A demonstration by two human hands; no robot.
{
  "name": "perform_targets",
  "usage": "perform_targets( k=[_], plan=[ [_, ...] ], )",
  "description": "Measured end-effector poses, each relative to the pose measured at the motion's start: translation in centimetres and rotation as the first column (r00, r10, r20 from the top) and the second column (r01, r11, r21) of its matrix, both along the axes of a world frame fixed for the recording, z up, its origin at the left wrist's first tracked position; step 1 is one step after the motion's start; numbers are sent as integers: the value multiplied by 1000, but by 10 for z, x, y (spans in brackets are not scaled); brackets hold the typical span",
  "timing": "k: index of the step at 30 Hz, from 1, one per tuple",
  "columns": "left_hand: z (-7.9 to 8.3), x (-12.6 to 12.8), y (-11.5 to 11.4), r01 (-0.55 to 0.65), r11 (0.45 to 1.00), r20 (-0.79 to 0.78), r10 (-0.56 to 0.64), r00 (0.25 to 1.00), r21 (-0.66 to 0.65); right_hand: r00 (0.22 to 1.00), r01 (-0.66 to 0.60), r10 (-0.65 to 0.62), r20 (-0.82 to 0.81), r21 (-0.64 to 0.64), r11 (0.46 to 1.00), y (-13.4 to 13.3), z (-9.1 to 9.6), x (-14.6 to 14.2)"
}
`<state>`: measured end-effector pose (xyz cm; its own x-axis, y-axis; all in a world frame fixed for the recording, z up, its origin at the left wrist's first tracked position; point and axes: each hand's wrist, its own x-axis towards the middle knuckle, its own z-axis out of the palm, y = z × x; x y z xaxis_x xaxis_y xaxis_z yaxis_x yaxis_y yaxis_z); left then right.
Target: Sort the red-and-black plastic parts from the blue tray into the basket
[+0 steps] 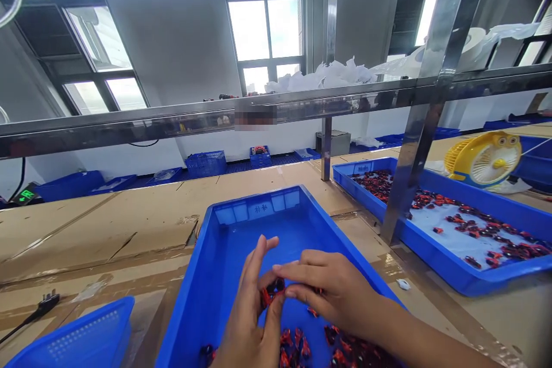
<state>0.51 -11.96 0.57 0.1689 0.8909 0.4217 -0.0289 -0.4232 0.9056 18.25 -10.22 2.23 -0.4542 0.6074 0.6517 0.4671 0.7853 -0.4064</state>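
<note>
both hands meet over the near half of the blue tray (259, 210), toward its 6 o'clock end. the left hand (248, 322) is half closed, upper fingers fanned loosely, thumb and lower fingers pinching a small red and black part (271, 292). the right hand (334, 293) comes in from 3 o'clock, palm down, fingers curled, fingertips nipping the same part from the other side. it sits held between the two hands, clear of the tray floor.

a loose heap of like parts (302, 348) lies on the tray floor under the hands at 6 o'clock. the tray stands on a cardboard-covered surface (107, 224). at 2 o'clock, well apart, a second blue tray (452, 276) holds scattered parts, with a yellow fan (483, 158) beyond it. a blue basket (77, 339) sits at 8 o'clock.

the part looks tiny, very light and rigid, probably moulded plastic with a glossy skin, so it may slip or flick away under a hard squeeze. a fingertip pinch on opposite sides seems the soundest hold; finer detail is too small to tell.
</note>
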Motion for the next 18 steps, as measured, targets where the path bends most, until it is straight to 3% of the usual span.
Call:
perform_targets(
  k=[9, 14, 18],
  plan=[
    [-3, 15, -7, 0, 959, 48, -14, 999, 284, 1000, -3, 8, -28, 180, 984, -12, 6, 3],
    [-1, 14, -15, -68, 952, 106, 37, 994, 299, 991, -20, 46, -128, 196, 980, -17, 8, 0],
    [0, 13, -21, -140, 952, 116, 112, 987, 271, 978, -24, 47, -203, 114, 993, -20, 10, 0]
  ],
)
